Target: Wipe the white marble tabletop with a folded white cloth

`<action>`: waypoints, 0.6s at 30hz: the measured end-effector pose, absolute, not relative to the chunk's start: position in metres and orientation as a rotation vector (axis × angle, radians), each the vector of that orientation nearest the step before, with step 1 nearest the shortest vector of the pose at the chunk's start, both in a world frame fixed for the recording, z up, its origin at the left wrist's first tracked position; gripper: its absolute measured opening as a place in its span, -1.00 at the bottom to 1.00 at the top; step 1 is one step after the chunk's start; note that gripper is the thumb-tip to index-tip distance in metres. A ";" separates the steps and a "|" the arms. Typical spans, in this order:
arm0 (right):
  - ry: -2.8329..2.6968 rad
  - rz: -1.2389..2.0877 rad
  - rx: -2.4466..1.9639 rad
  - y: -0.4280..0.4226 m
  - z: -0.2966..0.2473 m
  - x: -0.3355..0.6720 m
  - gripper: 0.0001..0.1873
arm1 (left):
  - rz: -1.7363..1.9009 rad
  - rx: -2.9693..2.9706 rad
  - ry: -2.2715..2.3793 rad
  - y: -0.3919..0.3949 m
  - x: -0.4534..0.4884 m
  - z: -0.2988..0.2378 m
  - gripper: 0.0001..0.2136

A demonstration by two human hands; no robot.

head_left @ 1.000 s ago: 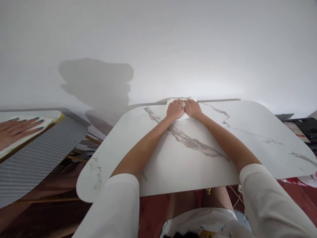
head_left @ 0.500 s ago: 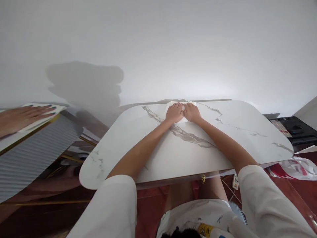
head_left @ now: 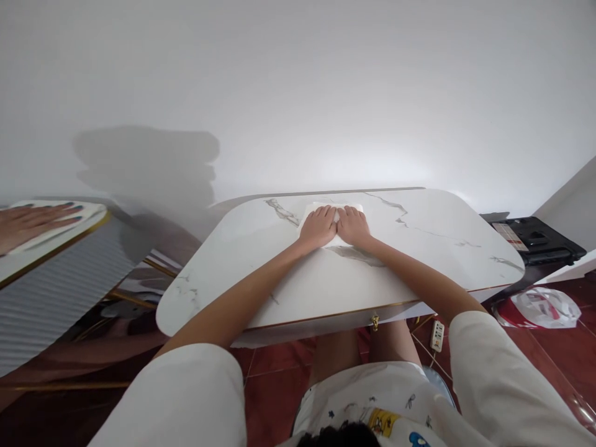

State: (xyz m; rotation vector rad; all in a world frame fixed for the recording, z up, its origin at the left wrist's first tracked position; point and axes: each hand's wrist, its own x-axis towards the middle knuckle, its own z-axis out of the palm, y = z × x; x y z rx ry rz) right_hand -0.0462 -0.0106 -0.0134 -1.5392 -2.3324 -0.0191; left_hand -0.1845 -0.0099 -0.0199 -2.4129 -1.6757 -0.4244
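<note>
From the head, the view faces forward and down (wall beyond tabletop).

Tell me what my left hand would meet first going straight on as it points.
Your left hand rests on the cloth; straight on, it would probably meet the wall beyond the table, though any gap there is unclear.

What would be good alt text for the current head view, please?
A person's left hand and right hand lie side by side on a white cloth on a marble-patterned table before a pale wall. At the picture's left edge, a co-worker's hand with blue nails rests on another white cloth on a ribbed-sided table.
</note>
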 end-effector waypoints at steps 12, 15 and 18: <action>-2.333 -0.086 -1.494 -0.090 -0.015 -0.054 -0.56 | -0.407 -2.411 -1.731 -0.087 -0.195 -0.022 -0.51; -2.350 -0.070 -1.471 -0.115 -0.014 -0.056 -0.54 | -0.414 -2.412 -1.729 -0.114 -0.200 -0.023 -0.49; -2.377 -0.027 -1.446 -0.138 -0.011 -0.058 -0.53 | -0.425 -2.391 -1.757 -0.140 -0.203 -0.024 -0.48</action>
